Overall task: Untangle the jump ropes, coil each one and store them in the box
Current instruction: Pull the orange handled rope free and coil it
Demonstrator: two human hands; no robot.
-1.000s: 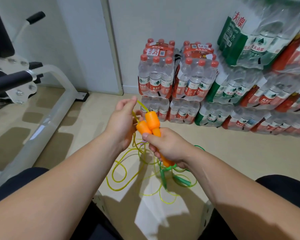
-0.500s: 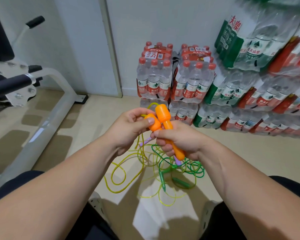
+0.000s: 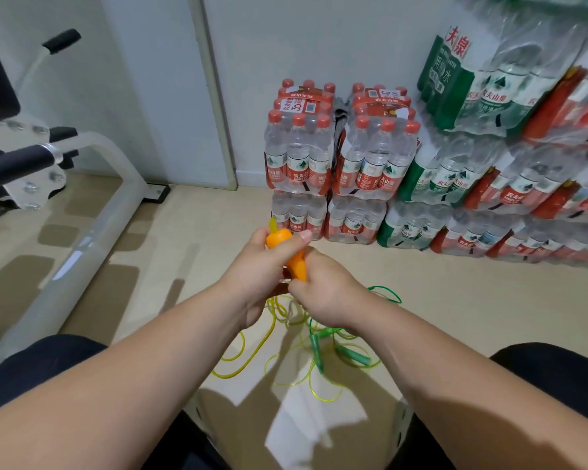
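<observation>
My left hand (image 3: 258, 266) grips the top of the orange carrot-shaped handles (image 3: 294, 257) of a yellow jump rope (image 3: 252, 354), thumb laid over them. My right hand (image 3: 326, 293) is curled around the lower ends of the same handles, directly below and touching the left hand. The yellow cord hangs down from the hands and lies in loose loops on the floor. A green jump rope (image 3: 384, 293) with green handles (image 3: 352, 354) lies tangled among those loops under my right wrist. No box is in view.
Stacked shrink-wrapped packs of water bottles (image 3: 340, 154) line the wall ahead and to the right. A white exercise machine frame (image 3: 82, 239) with black grips stands on the left. My dark-clothed knees (image 3: 31, 368) frame the beige floor (image 3: 455, 317) below.
Both hands came closer together and lifted slightly. My left hand moved from pinching one handle to wrapping over both handle tops, while the right hand slid down to their lower ends.
</observation>
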